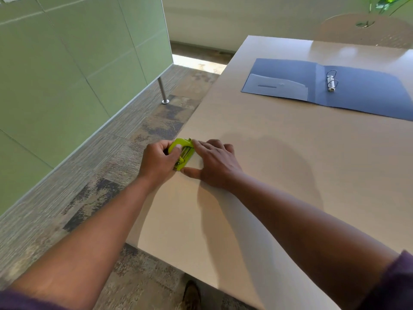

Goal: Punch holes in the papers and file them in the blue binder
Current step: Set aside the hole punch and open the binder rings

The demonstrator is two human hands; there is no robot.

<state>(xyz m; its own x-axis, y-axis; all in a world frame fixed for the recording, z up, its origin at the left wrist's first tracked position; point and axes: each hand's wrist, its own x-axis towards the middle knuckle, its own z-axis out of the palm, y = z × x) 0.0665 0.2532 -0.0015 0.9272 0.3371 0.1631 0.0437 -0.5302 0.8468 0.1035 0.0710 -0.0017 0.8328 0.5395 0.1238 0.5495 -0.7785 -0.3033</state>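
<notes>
A wide, pale wood-toned surface (pixel 290 164) fills the right of the view, its left edge running from near the viewer up and away; beside it lie a patterned grey-brown carpeted floor (pixel 93 175) and a green glass partition (pixel 67 74) on one visible metal foot.

One blue binder (pixel 330 86) lies open and flat at the far right of the surface, well apart from the hands, its long axis running left to right and its spine pointing away from the viewer — one ring mechanism (pixel 331 81) stands on the right leaf, a clear pocket on the left.

White paper (pixel 192 220) lies along the near left edge of the surface, long axis running away from the viewer; how many sheets cannot be told.

One lime-green hole punch (pixel 182 153) sits at the paper's far left edge, its long axis following that edge. The left hand (pixel 157 161) grips it, fingers curled round it and thumb on top. The right hand (pixel 212 163) presses flat on the paper just beside the punch, fingers straight.
</notes>
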